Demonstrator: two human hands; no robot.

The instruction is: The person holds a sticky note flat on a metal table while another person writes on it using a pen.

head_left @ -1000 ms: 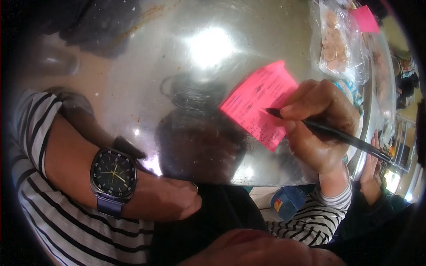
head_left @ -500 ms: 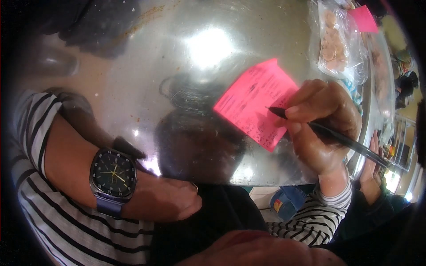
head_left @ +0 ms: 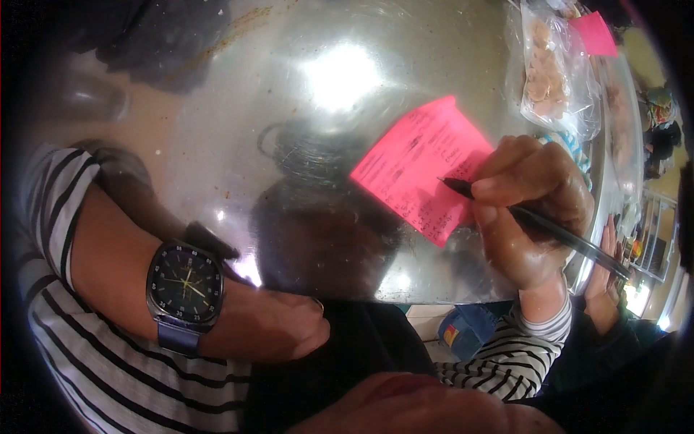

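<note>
A black pen [head_left: 557, 230] is pinched between the thumb and fingers of my right hand [head_left: 535, 202]. Its tip is over a pink sticky note [head_left: 416, 163] covered with small dark handwriting, partly under the hand. The note lies tilted on a shiny metal table [head_left: 238, 145], one corner curling up. My left hand [head_left: 278, 325] is loosely closed at the table's near edge, a ring on one finger and its fingertips out of sight. A dark-faced watch [head_left: 186, 283] with a blue strap is on that wrist.
At the right back, a clear plastic bag [head_left: 546, 79] holds pale brown pieces, with another pink note [head_left: 596, 33] beside it. Another person's hand [head_left: 601, 278] shows at the right. Dark plastic [head_left: 155, 43] lies far left.
My right hand and the pen have shifted slightly right and down, and the pen tip has moved a little across the note. My left hand stays in place.
</note>
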